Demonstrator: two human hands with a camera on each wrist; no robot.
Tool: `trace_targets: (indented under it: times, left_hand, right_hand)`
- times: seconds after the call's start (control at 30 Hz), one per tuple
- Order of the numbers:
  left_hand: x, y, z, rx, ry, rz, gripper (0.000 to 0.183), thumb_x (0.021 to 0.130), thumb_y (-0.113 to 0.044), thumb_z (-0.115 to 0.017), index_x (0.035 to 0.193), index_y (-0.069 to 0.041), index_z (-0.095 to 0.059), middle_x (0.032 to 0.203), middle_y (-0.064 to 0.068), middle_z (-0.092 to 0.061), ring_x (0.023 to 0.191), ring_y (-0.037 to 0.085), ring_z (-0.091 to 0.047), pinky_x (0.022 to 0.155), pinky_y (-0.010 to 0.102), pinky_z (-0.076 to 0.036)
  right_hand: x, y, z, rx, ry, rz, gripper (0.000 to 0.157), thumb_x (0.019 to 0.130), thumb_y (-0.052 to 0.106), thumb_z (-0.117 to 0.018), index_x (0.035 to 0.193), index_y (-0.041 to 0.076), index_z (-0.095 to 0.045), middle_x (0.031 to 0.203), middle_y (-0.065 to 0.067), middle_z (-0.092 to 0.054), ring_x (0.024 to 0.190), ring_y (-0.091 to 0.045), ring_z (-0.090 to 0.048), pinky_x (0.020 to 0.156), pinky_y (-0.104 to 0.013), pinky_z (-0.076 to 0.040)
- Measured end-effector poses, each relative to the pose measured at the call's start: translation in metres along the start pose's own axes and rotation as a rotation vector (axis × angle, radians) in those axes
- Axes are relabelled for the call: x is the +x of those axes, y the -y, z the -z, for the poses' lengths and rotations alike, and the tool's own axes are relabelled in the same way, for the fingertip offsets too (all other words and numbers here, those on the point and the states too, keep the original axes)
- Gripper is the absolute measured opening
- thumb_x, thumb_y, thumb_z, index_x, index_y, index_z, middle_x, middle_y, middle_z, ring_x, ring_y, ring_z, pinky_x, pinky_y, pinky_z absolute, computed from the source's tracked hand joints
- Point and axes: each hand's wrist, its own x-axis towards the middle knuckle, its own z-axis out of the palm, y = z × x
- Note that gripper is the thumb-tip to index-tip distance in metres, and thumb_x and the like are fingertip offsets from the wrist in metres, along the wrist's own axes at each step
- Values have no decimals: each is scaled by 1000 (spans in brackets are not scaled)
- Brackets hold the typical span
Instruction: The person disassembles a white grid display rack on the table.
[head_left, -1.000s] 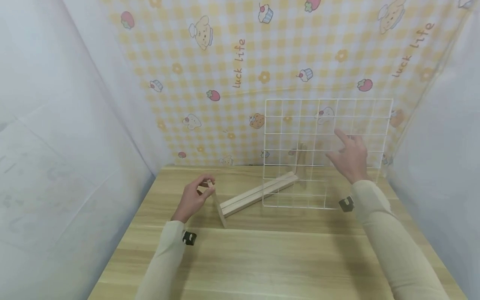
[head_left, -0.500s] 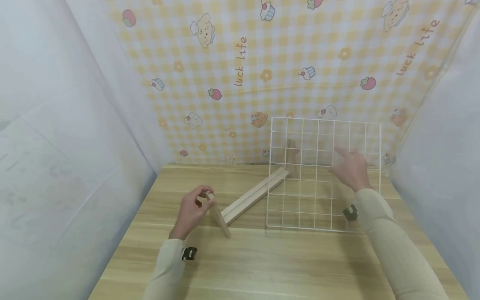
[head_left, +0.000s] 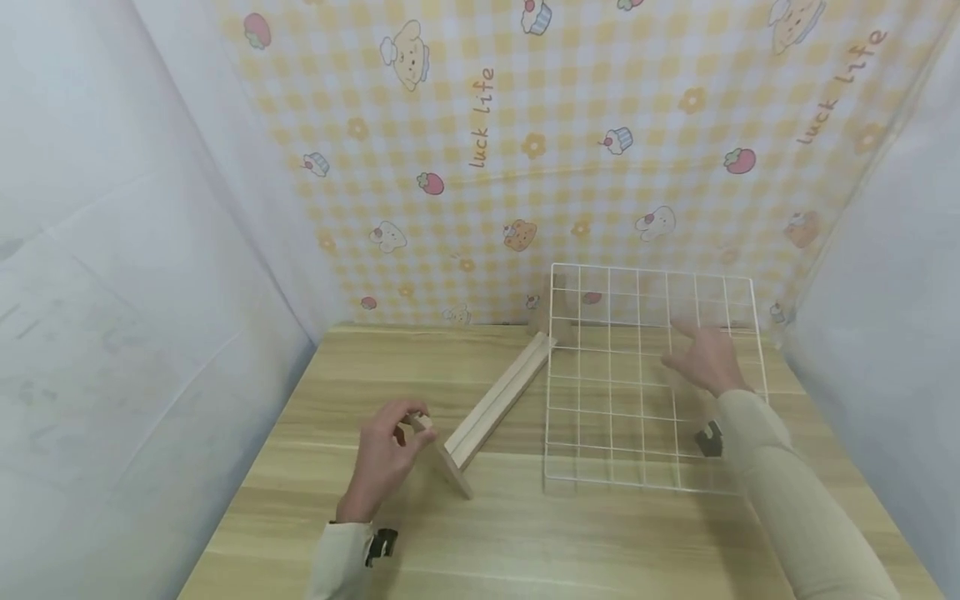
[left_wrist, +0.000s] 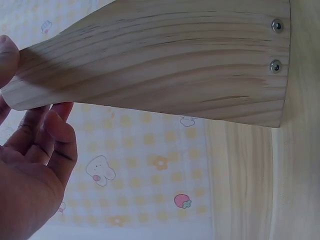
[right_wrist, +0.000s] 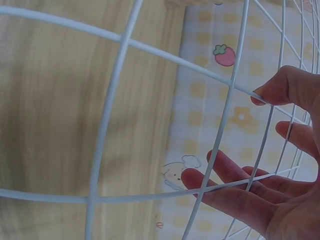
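Here, the left hand (head_left: 382, 462) had its grip nearly closed, pinching the narrow end of a wooden panel (left_wrist: 175, 65), two bolts showing near its wide end. From that panel, a grooved rail (head_left: 495, 407) ran back over the surface (head_left: 525, 542). The right hand (head_left: 707, 360), its grip partly spread, held the wires of a white grid (head_left: 641, 382), tilted right of the rail. Farther off stood a second panel (head_left: 562, 304), then checked cloth (head_left: 585, 92).
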Motion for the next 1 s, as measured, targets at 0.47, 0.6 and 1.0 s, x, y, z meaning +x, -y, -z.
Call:
trace_targets:
  times: [0.47,0.6,1.0]
  left_hand:
    - [-25,-25,-8,-3,-56,-86,30,69,-13,-88,94,-12,-71,88,-2,-69,73,4,-56,58,21,-52]
    - [-29,-30,-10,-38,-36,-125,31,67,-12,-89,92,-11,-69,88,-1,-67,72,5,-54,59,20,-52]
    - [-30,-37,-14,-58,-7,-165,30,67,-12,-89,89,-9,-68,88,-2,-65,72,3,-54,57,17,-48]
  right_hand:
    - [-4,-18,-10,-19,81,9,80,86,31,-73,150,0,-38,49,1,-51,41,-10,-37,52,-30,-46]
    - [-5,-20,-12,-4,117,-7,79,87,31,-71,151,-1,-37,59,-5,-66,40,-9,-38,42,-26,-44]
    - [-4,-18,-19,-4,134,-5,76,86,25,-73,150,-1,-39,80,-22,-72,41,-9,-40,40,-27,-44]
